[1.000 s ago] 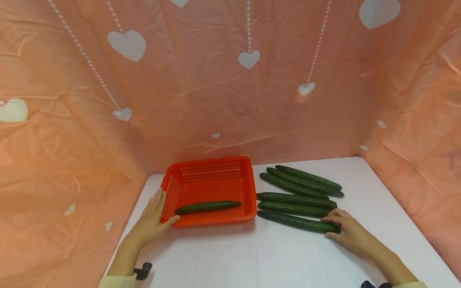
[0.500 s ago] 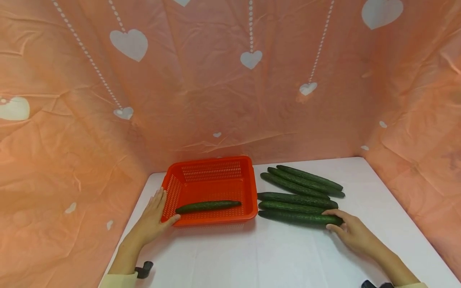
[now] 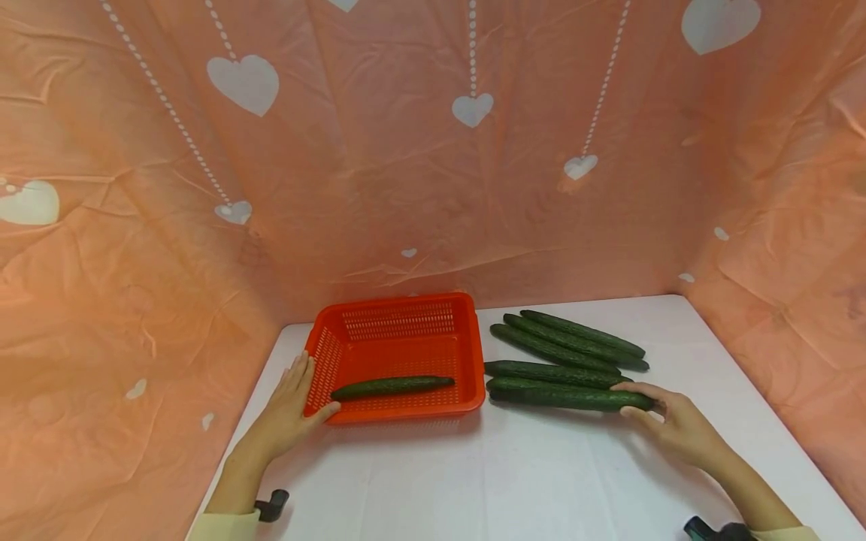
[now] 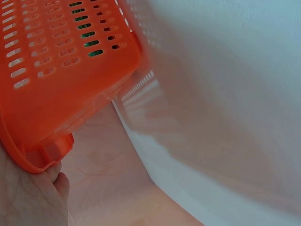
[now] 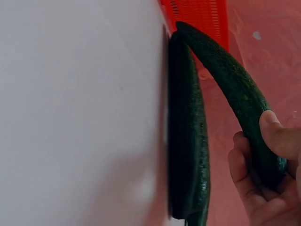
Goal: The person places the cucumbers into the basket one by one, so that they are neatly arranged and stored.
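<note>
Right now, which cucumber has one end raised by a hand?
The front cucumber of those beside the red basket: the right hand grips its right end, holding it up. The other cucumbers lie ungripped.

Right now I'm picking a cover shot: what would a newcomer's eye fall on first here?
The red basket, just left of center on the white table, with one cucumber inside, would likely catch the eye first. Next come more cucumbers to its right, where the right hand grips the front cucumber by one end. White hearts dot the orange backdrop behind.
</note>
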### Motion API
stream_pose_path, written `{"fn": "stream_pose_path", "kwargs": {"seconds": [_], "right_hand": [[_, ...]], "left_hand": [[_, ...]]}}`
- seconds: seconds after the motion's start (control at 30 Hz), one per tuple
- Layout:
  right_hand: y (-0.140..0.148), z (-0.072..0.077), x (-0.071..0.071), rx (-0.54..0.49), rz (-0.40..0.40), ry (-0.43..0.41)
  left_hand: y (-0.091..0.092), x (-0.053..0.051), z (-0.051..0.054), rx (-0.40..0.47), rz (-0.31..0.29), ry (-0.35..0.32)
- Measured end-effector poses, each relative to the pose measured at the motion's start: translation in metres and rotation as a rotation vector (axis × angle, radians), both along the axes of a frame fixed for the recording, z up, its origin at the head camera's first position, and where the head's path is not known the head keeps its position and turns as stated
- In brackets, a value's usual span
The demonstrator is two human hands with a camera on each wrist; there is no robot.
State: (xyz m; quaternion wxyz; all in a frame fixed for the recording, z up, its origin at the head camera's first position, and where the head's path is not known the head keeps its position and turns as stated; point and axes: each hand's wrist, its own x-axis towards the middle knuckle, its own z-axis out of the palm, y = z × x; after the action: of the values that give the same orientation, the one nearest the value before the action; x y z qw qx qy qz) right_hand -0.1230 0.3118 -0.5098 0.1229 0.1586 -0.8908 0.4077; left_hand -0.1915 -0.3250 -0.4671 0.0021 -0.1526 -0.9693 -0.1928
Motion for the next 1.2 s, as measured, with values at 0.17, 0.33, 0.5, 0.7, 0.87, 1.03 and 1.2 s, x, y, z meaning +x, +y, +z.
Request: {"fn": "stream_pose_path", "kwargs": {"seconds": [0.17, 0.33, 0.5, 0.7, 0.87, 1.03, 1.2], "right_hand": [[0.004, 0.009, 0.000, -0.037, -0.014, 0.016], [0.006, 0.022, 0.000, -0.055, -0.063, 0.024], [0.000, 0.034, -0.004, -0.091, -0.092, 0.053], [-0.020, 0.045, -0.016, -0.137, -0.068, 0.077], [-0.046, 0.050, -0.031, -0.159, -0.006, 0.080], [-0.074, 0.053, -0.045, -0.188, 0.074, 0.080], [-0.102, 0.054, -0.059, -0.225, 0.130, 0.049]], "left_hand": [[0.000, 0.000, -0.001, -0.007, -0.001, 0.002], [0.000, -0.002, -0.002, 0.000, -0.007, 0.010], [0.000, -0.002, -0.001, 0.013, -0.008, 0.003], [-0.002, -0.003, -0.003, 0.014, -0.014, 0.010], [-0.002, -0.002, -0.004, 0.014, -0.006, 0.004], [-0.002, -0.003, -0.004, -0.002, 0.012, -0.007], [-0.001, -0.002, -0.002, 0.003, 0.017, -0.013]]}}
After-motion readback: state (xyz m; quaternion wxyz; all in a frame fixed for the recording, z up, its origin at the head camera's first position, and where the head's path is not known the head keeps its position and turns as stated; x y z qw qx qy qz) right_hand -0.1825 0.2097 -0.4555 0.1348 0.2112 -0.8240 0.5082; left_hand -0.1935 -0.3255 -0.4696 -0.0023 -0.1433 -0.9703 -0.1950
